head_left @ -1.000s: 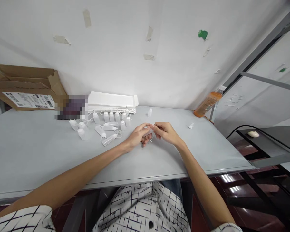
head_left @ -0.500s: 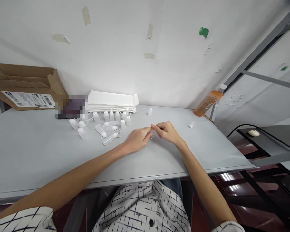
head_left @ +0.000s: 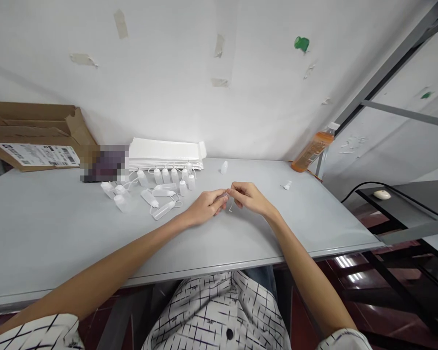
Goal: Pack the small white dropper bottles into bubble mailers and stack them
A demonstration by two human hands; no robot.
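My left hand (head_left: 207, 207) is closed around a small translucent plastic dropper bottle, mostly covered by its fingers. A thin white strap (head_left: 230, 207) hangs below the fingers. My right hand (head_left: 250, 198) meets the left at the fingertips and pinches at the top of the bottle; what lies between its fingers is too small to make out. To the left, several white dropper bottles (head_left: 165, 176) with needle tips and looped straps stand in a group. Other bottles lie on their sides, among them a clear one (head_left: 163, 210).
A lone small bottle (head_left: 224, 167) stands by the wall, and a small white piece (head_left: 287, 185) lies to the right. Behind the group is a stack of white card (head_left: 164, 149). A cardboard box (head_left: 40, 133) stands left; an orange drink bottle (head_left: 313, 151) leans right.
Both hands stay together over the table with only slight finger shifts. The left fingers have curled a little further round, and the view has turned slightly.
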